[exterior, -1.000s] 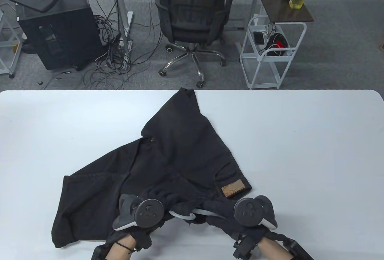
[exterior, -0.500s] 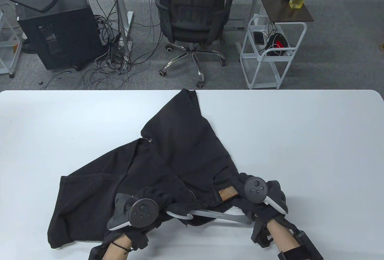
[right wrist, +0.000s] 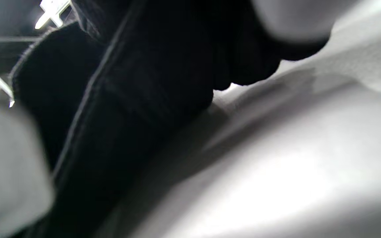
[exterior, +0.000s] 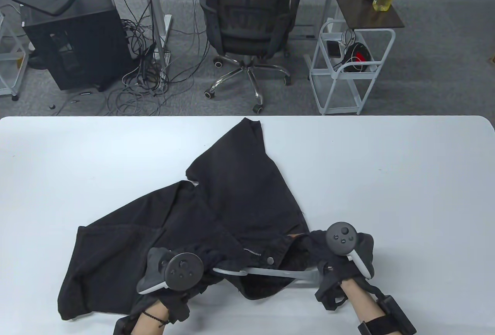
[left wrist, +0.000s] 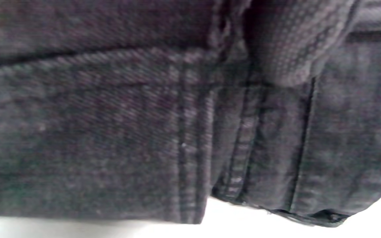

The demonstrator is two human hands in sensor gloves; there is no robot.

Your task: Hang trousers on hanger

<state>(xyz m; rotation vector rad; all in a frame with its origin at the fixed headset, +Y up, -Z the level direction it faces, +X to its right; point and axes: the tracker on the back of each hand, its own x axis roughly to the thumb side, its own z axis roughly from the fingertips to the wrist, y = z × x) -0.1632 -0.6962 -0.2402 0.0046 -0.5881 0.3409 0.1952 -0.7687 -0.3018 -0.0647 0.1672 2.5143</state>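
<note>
The right hand has moved outward, drawing the waistband over the grey hanger between both hands. The left hand grips the black trousers; the right clutches waistband fabric, trousers sprawling beyond on the counter.

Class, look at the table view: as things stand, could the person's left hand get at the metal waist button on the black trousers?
Probably yes. The button lies uncovered on the trousers, just right of the left hand, with only the hanger bar beside it.
</note>
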